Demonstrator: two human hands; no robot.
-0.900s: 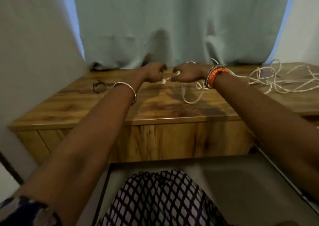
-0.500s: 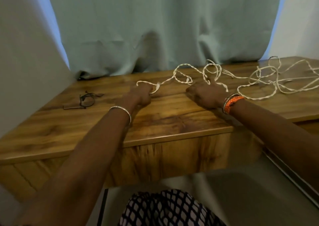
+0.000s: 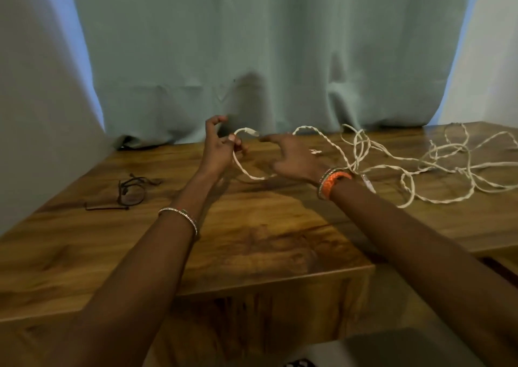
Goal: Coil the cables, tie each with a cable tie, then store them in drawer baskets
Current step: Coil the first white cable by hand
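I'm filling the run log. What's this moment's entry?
stage: coiling | left hand: pinches cable | right hand: open | ties: none on

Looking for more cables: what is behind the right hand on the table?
Beyond the right hand, the cream twisted cable lies in loose tangled loops on the table, before the curtain. The wrist hides part of one loop.

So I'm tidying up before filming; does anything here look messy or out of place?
Yes: the white cable sprawls in loose tangled loops over the right of the table. A pair of glasses lies on the left.
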